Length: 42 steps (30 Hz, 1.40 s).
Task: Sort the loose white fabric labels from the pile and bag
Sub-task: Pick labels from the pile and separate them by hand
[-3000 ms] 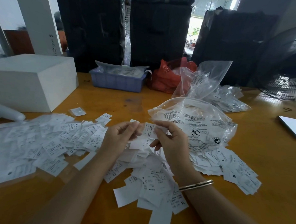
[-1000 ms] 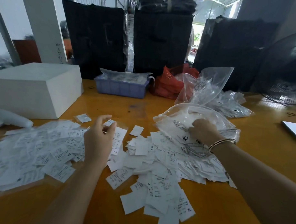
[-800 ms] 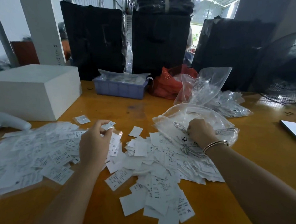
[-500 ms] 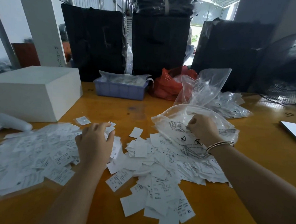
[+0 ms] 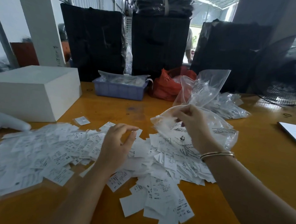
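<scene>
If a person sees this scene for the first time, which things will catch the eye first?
First, the wide spread of loose white fabric labels across the yellow wooden table. Next, the right hand pinching the rim of the clear printed plastic bag while the left hand hovers over the labels.

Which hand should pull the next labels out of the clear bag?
Right. The right hand is already at the clear bag, pinching its rim. The left hand hovers, empty and loosely curled, over the spread of labels farther left.
</scene>
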Each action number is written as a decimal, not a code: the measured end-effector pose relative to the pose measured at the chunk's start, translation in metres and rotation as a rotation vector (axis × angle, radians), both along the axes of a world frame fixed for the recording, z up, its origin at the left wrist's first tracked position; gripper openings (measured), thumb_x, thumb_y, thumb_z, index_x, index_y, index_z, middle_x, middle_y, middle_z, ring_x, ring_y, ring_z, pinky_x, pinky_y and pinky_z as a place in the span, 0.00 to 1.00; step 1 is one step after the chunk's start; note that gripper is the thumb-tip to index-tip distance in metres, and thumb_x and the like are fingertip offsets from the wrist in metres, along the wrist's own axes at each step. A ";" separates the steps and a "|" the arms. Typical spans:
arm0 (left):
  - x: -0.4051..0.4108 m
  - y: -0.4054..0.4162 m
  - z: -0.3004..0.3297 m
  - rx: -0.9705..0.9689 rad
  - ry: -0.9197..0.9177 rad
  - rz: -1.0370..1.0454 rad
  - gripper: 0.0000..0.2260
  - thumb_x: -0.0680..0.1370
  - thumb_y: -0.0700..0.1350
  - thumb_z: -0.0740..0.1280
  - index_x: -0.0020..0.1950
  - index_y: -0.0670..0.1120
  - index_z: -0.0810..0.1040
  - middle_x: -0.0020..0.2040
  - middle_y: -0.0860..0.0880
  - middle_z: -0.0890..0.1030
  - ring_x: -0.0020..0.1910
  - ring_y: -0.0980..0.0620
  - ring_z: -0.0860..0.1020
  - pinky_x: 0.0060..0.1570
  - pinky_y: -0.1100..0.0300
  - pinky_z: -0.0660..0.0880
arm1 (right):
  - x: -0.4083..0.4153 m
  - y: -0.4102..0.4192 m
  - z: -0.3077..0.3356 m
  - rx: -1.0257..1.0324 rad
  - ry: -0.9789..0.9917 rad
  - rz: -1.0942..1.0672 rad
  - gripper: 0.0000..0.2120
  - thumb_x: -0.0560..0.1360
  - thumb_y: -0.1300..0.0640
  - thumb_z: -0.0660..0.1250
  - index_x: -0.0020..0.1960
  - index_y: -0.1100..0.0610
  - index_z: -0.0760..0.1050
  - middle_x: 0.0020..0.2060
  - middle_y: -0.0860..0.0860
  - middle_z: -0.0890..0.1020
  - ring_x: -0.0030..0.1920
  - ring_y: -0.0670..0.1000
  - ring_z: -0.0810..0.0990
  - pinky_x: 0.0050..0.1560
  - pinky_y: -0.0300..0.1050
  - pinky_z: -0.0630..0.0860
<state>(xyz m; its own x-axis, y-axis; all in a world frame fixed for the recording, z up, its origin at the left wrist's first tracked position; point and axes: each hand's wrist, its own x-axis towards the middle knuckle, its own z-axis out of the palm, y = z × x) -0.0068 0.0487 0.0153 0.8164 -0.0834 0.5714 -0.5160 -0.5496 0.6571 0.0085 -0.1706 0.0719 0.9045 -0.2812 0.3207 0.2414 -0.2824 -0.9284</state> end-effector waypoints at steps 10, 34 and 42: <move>0.001 -0.006 -0.001 -0.161 0.365 -0.252 0.24 0.68 0.73 0.54 0.45 0.59 0.78 0.43 0.62 0.82 0.43 0.64 0.79 0.42 0.65 0.71 | -0.026 0.056 -0.049 0.165 0.113 0.194 0.07 0.72 0.63 0.71 0.41 0.57 0.74 0.33 0.52 0.83 0.30 0.46 0.79 0.30 0.37 0.74; -0.002 -0.002 0.006 -0.491 0.263 0.014 0.09 0.77 0.40 0.67 0.44 0.55 0.79 0.43 0.54 0.81 0.38 0.68 0.78 0.32 0.77 0.71 | -0.033 0.066 -0.080 -0.912 -0.062 0.194 0.12 0.78 0.50 0.60 0.58 0.47 0.79 0.55 0.43 0.81 0.57 0.46 0.73 0.59 0.45 0.58; -0.001 -0.003 0.006 -0.474 0.230 0.024 0.08 0.74 0.45 0.72 0.47 0.58 0.77 0.40 0.52 0.78 0.36 0.66 0.77 0.32 0.75 0.72 | -0.036 0.061 -0.068 -0.470 -0.113 0.065 0.08 0.79 0.54 0.63 0.46 0.54 0.80 0.34 0.45 0.77 0.32 0.44 0.74 0.35 0.37 0.71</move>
<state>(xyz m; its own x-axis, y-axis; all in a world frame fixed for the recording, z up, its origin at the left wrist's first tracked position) -0.0079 0.0458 0.0212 0.9237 0.1606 0.3479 -0.3203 -0.1748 0.9311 -0.0277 -0.1099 0.0041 0.8678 -0.0265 0.4963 0.3641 -0.6457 -0.6712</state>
